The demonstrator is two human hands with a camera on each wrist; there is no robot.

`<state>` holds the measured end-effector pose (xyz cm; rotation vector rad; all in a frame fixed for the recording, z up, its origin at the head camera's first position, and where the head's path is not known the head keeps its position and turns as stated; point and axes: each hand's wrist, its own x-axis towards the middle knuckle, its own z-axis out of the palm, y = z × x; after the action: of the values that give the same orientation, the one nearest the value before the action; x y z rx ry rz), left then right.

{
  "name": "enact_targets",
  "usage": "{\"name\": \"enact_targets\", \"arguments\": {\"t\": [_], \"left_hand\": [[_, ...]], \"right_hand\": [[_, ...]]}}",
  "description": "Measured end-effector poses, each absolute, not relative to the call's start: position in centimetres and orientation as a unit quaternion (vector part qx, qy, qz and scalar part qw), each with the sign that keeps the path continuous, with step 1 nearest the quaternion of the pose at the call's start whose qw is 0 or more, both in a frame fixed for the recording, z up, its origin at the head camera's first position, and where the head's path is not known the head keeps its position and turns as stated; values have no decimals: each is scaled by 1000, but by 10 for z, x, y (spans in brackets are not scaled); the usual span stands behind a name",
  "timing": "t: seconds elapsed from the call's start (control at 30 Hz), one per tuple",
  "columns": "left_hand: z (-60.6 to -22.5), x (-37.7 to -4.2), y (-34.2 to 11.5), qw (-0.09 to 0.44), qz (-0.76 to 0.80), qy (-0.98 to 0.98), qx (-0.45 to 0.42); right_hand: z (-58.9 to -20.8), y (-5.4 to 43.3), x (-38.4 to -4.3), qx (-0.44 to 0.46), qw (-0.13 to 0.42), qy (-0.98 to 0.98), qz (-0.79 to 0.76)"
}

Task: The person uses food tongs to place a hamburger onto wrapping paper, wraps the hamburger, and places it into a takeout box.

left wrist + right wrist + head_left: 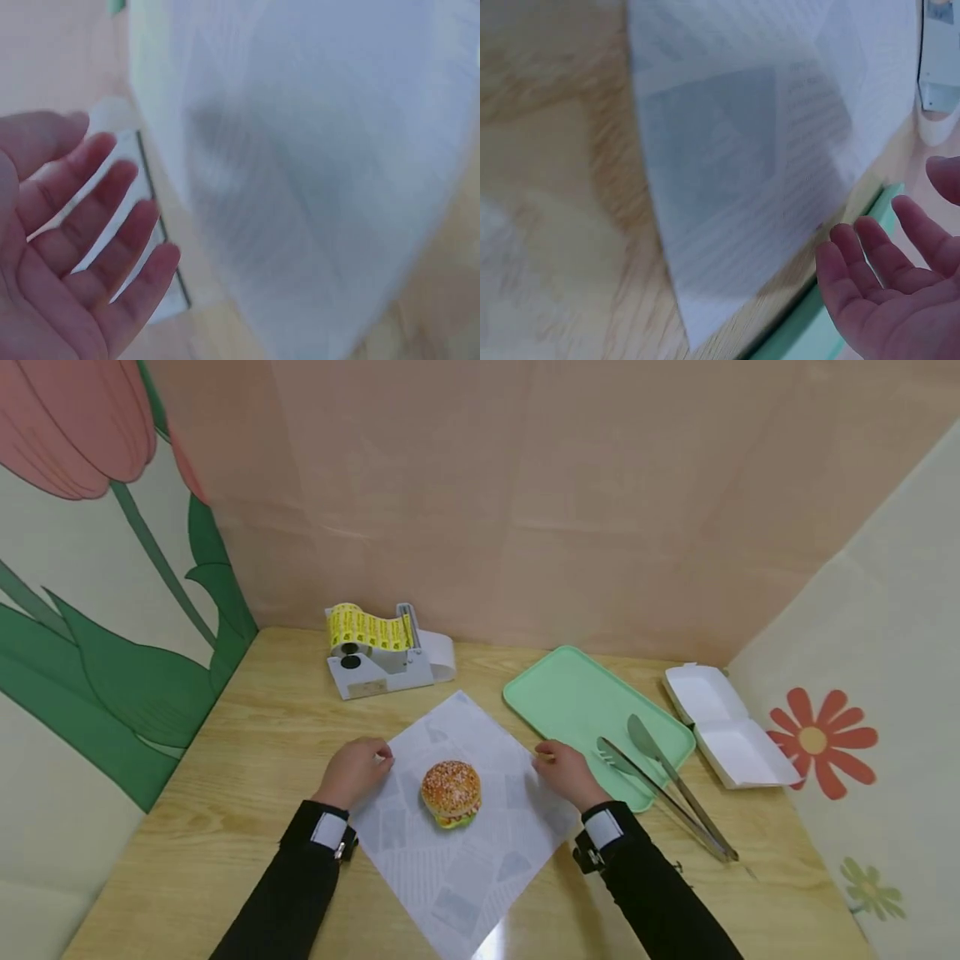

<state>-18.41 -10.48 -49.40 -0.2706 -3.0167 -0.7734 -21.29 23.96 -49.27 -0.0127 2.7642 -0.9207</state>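
White, newspaper-printed square paper [465, 877] lies cornerwise on the pale wooden table [225, 827], with a round burger topped by a brown sesame bun [452, 789] near its middle. The left hand [355, 772] is at the sheet's upper-left edge, the right hand [570, 772] at its upper-right; both are empty, fingers loosely curved, though whether any fingertip touches the paper is hard to tell. Beside the right hand, metal tongs [701, 810] lie with their tips on a mint-green rectangular tray [570, 693].

Two hands [354, 772] [568, 774], one burger [451, 793], apparently one paper sheet [472, 856]
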Motion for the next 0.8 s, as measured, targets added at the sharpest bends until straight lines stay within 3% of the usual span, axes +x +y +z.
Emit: {"name": "enact_targets", "arguments": {"t": [0.43, 0.8], "left_hand": [[-514, -214, -77, 8, -228, -973, -26], [-514, -215, -76, 10, -293, -956, -13]], "right_hand": [[-505, 224, -239, 5, 117, 959, -259], [-505, 214, -233, 8, 93, 955, -281]]}}
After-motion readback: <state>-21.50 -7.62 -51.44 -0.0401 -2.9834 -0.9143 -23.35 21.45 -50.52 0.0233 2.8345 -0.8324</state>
